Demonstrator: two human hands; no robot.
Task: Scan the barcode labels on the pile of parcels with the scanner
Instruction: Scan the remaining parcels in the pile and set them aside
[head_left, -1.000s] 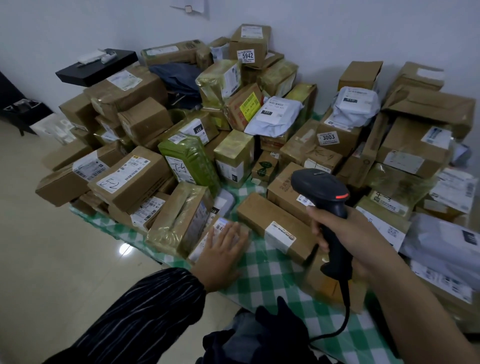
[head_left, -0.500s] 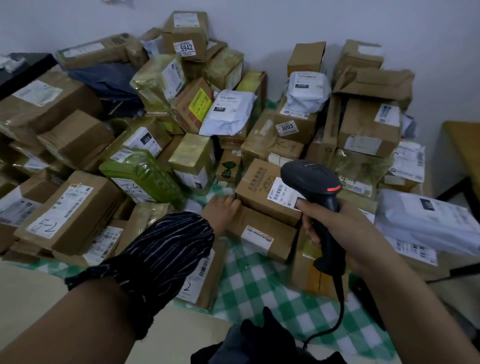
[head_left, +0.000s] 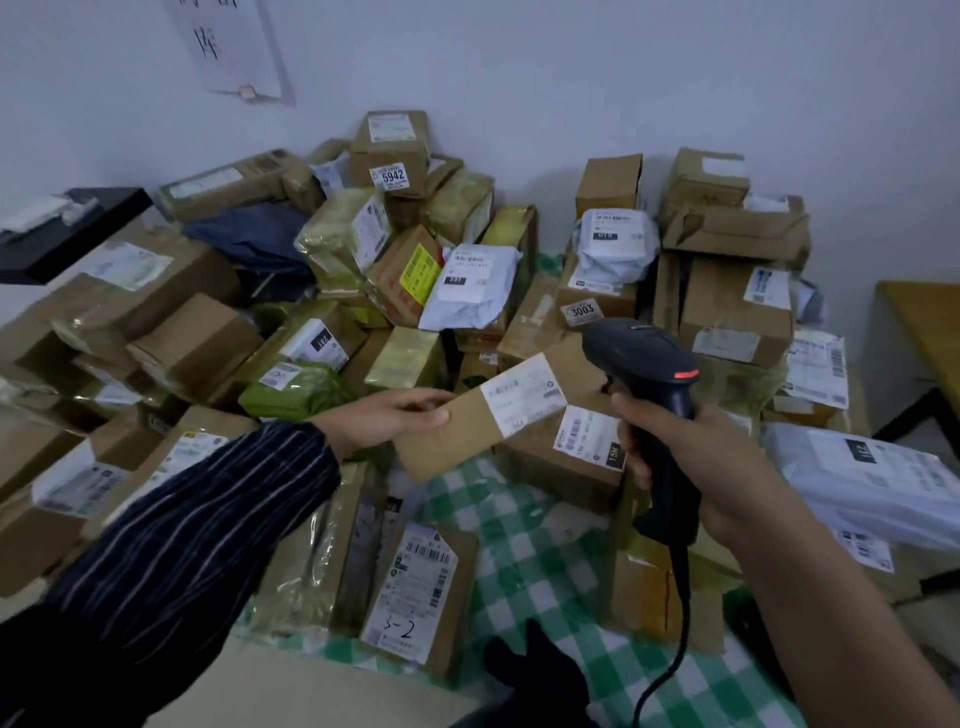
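Scanner (head_left: 641, 356): handle upright, clenched in right hand (head_left: 701, 462); head points left, towards the parcel.
Parcel (head_left: 452, 441): gripped at one end by left hand (head_left: 384, 418); long axis lower-left to upper-right.
Room: bare checked tablecloth (head_left: 524, 535) beneath.

Parcel sorting room, I judge: heaped label-bearing brown cardboard parcels (head_left: 197, 343) at twelve o'clock, green-checked tablecloth (head_left: 540, 551) at six.

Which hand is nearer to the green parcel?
Left. The left hand, holding a flat brown parcel, is just right of the green parcel; the right hand, gripping the scanner, is much farther right.
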